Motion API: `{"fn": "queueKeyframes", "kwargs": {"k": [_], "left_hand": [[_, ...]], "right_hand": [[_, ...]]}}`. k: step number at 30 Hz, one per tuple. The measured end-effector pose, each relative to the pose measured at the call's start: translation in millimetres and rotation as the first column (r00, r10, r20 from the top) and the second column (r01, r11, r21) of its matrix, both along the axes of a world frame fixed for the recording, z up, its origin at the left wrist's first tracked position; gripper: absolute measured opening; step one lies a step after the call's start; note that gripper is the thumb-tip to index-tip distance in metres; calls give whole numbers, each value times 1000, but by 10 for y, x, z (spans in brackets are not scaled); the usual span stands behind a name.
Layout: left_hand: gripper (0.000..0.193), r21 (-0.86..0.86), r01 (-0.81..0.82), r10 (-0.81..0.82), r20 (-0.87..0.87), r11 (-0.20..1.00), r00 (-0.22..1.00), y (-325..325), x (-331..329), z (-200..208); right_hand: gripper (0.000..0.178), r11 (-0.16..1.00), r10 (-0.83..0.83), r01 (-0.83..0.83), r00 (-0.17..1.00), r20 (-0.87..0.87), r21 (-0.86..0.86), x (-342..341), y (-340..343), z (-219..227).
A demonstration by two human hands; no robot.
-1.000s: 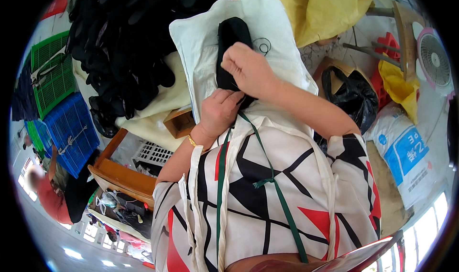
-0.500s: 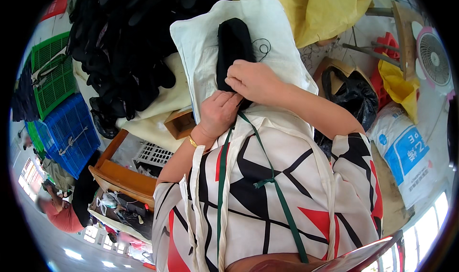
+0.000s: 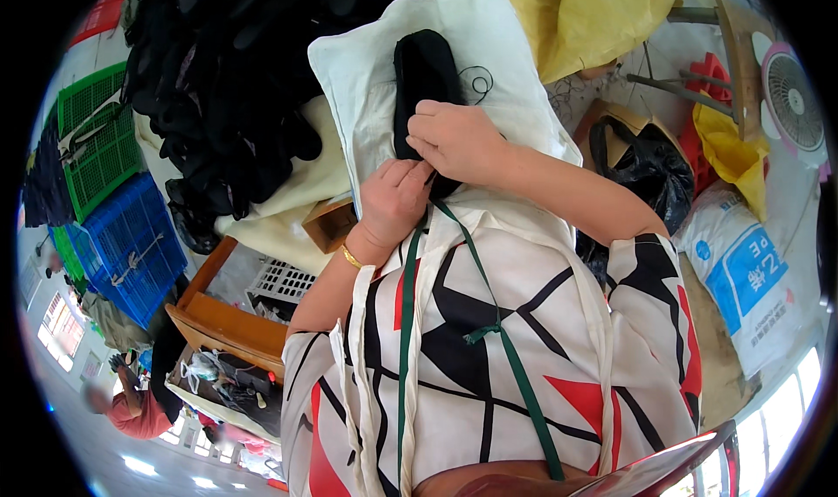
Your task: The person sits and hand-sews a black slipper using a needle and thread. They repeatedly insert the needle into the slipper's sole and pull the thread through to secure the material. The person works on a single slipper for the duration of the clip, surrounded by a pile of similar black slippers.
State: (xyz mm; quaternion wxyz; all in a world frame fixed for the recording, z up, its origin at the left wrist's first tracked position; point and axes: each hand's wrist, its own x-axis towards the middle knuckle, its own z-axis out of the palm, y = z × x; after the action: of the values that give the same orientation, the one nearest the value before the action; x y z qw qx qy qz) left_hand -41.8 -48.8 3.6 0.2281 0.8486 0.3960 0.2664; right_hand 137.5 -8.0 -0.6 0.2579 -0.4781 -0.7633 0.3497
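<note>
A black cloth shoe [image 3: 425, 65] lies on a white cloth [image 3: 502, 47] over my lap, its far end pointing away from me. My left hand [image 3: 390, 202] is closed at the shoe's near left edge, holding it. My right hand [image 3: 460, 139] lies across the shoe with thumb and fingers pinched together, close to the left fingertips. What the pinch holds is too small to make out. A thin black thread [image 3: 477, 82] lies loosely curled on the cloth to the right of the shoe.
A large heap of black shoes [image 3: 236, 78] is at the far left. Green [image 3: 98, 139] and blue crates [image 3: 131, 244] stand further left, above a wooden drawer [image 3: 223, 322]. To the right are a black plastic bag [image 3: 650, 178], a white sack [image 3: 738, 270] and a fan [image 3: 793, 95].
My right hand has shifted slightly up and left, and my left hand slightly left and up. The shoe stays on the cloth. In the background at left, a person has moved their arm.
</note>
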Motion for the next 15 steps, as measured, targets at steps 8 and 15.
{"fn": "queueKeyframes", "kwargs": {"k": [8, 15], "left_hand": [[28, -47, 33, -32, 18, 998, 999, -76, 19, -72], [23, -198, -74, 88, 62, 977, 994, -45, 41, 27]], "right_hand": [[14, 995, -80, 59, 952, -297, -79, -83, -22, 64], [25, 570, -421, -133, 801, -427, -811, 178, 326, 365]]}}
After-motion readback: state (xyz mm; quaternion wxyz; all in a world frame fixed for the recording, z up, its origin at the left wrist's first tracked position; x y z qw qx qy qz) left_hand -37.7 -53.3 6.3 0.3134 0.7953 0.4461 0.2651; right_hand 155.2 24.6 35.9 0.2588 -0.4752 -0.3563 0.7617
